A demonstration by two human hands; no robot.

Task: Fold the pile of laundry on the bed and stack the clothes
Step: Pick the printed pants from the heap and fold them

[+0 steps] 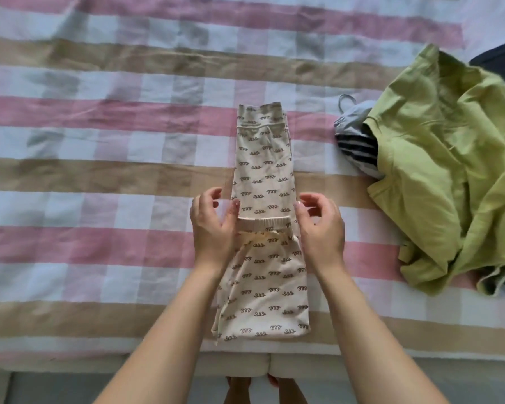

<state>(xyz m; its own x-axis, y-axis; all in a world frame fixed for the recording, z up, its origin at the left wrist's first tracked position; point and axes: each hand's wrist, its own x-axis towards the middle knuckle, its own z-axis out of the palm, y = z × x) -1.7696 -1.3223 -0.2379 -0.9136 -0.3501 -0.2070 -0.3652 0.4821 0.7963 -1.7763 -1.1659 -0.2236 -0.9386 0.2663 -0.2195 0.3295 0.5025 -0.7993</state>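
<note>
The green garment (449, 158) hides most of the striped cloth (356, 147).

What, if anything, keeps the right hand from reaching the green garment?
Probably nothing, so yes: the right hand touches the edge of the patterned pants, and only bare bedspread lies between it and the green garment.

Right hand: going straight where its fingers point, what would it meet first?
Probably the cream trousers, just beyond the folded-over waistband; the right hand's height above the cloth is unclear.
</note>
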